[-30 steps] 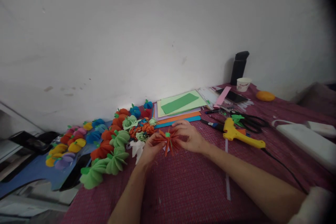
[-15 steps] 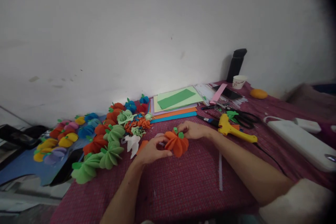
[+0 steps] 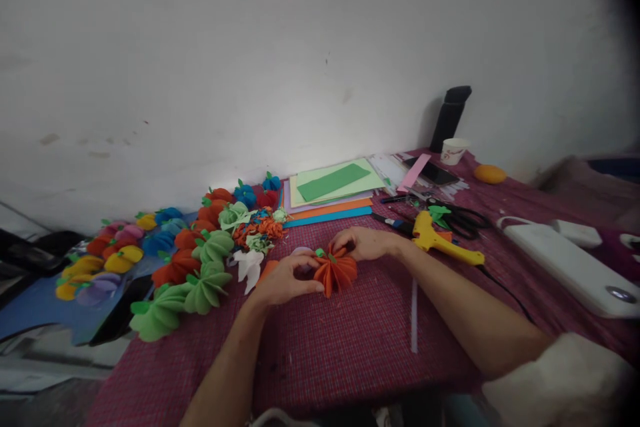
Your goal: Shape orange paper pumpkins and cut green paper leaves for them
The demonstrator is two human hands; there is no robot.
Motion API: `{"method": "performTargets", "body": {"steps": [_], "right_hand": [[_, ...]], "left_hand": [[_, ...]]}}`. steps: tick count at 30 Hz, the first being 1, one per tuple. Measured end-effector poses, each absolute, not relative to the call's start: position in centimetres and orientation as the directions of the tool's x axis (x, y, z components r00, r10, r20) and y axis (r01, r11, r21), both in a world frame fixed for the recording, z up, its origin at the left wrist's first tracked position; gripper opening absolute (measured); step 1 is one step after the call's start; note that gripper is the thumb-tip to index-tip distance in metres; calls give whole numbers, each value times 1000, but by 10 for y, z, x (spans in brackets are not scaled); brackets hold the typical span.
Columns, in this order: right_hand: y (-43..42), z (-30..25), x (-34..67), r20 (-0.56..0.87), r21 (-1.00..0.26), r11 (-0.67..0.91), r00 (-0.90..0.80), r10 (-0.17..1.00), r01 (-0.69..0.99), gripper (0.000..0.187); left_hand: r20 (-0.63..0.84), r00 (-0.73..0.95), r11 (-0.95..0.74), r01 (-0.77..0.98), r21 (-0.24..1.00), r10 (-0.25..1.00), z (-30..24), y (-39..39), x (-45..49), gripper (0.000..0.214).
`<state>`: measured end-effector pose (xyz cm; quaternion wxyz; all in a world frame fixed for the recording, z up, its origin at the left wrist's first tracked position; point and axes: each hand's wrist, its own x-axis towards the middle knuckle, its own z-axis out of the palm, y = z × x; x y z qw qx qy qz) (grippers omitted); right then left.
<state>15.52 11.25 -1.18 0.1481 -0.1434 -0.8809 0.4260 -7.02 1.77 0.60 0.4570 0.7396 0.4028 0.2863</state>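
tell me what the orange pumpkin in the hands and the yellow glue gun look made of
The orange pumpkin looks like matte paper: thin folded leaves fanned out. The yellow glue gun is probably hard moulded plastic, smooth with a slight sheen.

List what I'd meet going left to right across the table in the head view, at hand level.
In order: yellow paper pumpkins → green paper pumpkins → left hand → orange paper pumpkin → right hand → glue gun → white box.

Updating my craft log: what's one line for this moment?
left hand: grips orange paper pumpkin | right hand: touches its top | glue gun: lying beside
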Motion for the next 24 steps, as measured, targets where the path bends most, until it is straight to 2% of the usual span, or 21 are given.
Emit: {"method": "performTargets", "body": {"steps": [6,12,20,24], "right_hand": [[110,4,165,126,-793,577,-875,468,194,27],[96,26,175,107,-675,620,-777,620,401,26],[73,20,187,142,-796,529,-759,636,295,22],[69,14,186,159,-803,525,-746,646,283,23]], "left_hand": [[64,505,-260,328,908,861,1,19,-75,25],[76,484,-269,344,900,872,-2,19,-75,28],[114,498,-328,366,871,860,2,17,-73,24],[122,489,-331,367,869,864,2,17,-74,25]]}}
